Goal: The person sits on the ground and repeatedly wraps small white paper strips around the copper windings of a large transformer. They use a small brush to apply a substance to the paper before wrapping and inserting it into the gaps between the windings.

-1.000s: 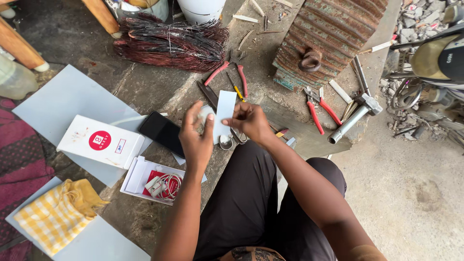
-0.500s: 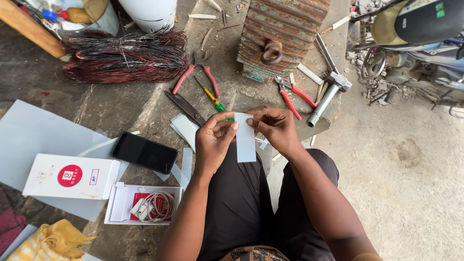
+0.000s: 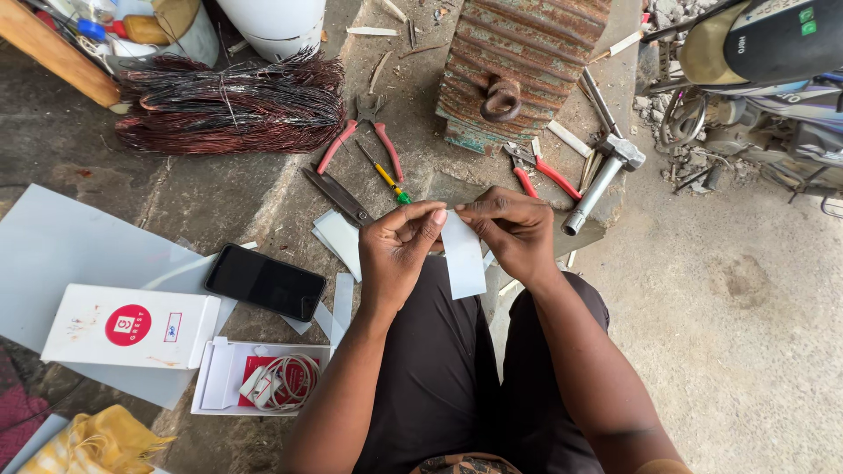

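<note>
Both hands hold a white paper strip (image 3: 463, 256) above the person's lap. The left hand (image 3: 397, 256) has its fingers (image 3: 428, 217) pinched together on the strip's top edge, and the right hand (image 3: 512, 233) clamps the same edge from the other side. A black phone (image 3: 265, 282) lies on the floor nearby, beside a white box (image 3: 132, 326).

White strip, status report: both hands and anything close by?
Left hand and right hand both pinch the white strip at its top, held over the lap. Scissors and phone lie apart on the floor.
</note>
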